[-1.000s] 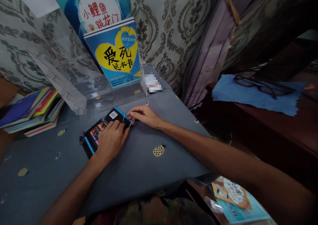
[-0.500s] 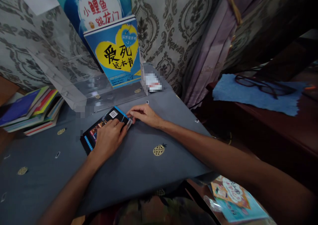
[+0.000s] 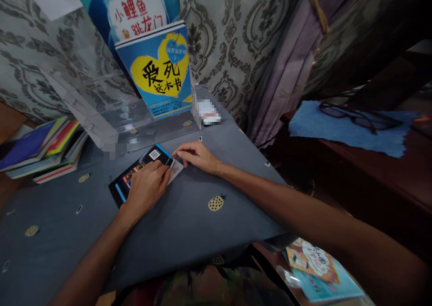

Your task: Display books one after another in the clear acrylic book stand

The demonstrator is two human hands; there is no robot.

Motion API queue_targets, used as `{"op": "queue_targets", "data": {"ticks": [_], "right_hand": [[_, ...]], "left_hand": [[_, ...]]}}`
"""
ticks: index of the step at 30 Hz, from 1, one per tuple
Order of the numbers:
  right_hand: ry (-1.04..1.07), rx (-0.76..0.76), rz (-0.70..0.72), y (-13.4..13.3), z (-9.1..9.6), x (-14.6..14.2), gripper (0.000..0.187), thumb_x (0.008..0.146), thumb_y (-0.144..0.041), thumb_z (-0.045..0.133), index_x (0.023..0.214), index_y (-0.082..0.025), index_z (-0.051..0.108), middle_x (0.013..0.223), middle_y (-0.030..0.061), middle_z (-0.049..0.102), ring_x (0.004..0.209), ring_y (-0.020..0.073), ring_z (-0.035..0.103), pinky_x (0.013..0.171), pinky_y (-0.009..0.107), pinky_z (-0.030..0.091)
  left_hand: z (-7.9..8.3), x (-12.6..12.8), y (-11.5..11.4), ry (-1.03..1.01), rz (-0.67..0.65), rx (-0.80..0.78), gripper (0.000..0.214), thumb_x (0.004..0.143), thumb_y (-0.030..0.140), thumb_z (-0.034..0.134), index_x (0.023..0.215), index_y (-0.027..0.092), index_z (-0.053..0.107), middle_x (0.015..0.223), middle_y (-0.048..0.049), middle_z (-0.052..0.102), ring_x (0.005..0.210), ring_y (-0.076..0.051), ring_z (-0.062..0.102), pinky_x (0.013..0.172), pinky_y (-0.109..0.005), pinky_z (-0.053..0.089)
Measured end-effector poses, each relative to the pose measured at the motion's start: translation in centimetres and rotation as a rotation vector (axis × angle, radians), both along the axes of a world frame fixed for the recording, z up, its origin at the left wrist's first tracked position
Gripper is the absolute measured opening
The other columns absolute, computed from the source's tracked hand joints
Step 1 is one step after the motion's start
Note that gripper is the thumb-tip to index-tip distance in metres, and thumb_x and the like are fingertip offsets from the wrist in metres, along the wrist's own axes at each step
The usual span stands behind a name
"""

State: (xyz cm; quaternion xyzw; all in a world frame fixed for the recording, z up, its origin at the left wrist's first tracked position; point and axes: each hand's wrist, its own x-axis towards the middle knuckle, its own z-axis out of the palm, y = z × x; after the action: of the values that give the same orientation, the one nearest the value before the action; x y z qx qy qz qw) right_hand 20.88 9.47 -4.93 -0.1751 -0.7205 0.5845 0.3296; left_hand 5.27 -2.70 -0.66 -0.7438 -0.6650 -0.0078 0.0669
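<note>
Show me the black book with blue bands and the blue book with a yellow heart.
Black book with blue bands (image 3: 129,176), head view: coloured pictures on its cover.
Blue book with yellow heart (image 3: 160,72), head view: cover's heart.

The book (image 3: 135,171) has a smooth paper cover with a soft sheen; the page (image 3: 176,167) jutting from it is plain matt paper. Smooth, matt cloth (image 3: 189,234) covers the desk (image 3: 256,220). The stand (image 3: 153,136) is clear, glossy plastic, and the heart cover (image 3: 160,74) in it is smooth printed paper. The stack (image 3: 43,148) shows paper edges. The curtain (image 3: 286,90) is folded cloth with a faint sheen; the blue cloth (image 3: 312,125) looks soft, matt and rough-edged.
</note>
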Motion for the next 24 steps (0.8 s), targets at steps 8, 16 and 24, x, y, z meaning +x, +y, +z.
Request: {"op": "queue_targets", "data": {"ticks": [8,16,24], "right_hand": [[-0.167,0.257,-0.018,0.2,0.1,0.5,0.030,0.092,-0.033,0.050,0.076,-0.015,0.069,0.057,-0.0025,0.055,0.056,0.0113,0.050,0.058,0.024,0.038],[-0.342,0.780,0.033,-0.4,0.7,1.1,0.031,0.094,-0.027,0.048,0.070,-0.017,0.065,0.069,0.0027,0.065,0.063,0.0131,0.053,0.062,0.027,0.032],[-0.705,0.978,-0.057,-3.3,2.4,0.4,0.029,0.100,-0.028,0.046,0.088,-0.016,0.070,0.081,0.0105,0.074,0.068,0.0190,0.063,0.061,0.030,0.035]], "left_hand": [[-0.6,0.8,-0.4,0.069,0.035,-0.013,0.037,0.102,0.035,0.039,0.092,0.018,0.070,0.094,-0.0098,0.069,0.092,-0.025,0.064,0.063,-0.031,0.043],[-1.3,1.0,-0.6,0.117,0.028,-0.009,0.034,0.101,0.038,0.043,0.097,0.017,0.070,0.098,-0.0106,0.068,0.098,-0.027,0.063,0.067,-0.032,0.046],[0.1,-3.0,-0.5,0.098,0.277,-0.035,0.030,0.100,0.039,0.045,0.109,0.018,0.065,0.111,-0.0109,0.069,0.104,-0.028,0.063,0.069,-0.032,0.048]]}}
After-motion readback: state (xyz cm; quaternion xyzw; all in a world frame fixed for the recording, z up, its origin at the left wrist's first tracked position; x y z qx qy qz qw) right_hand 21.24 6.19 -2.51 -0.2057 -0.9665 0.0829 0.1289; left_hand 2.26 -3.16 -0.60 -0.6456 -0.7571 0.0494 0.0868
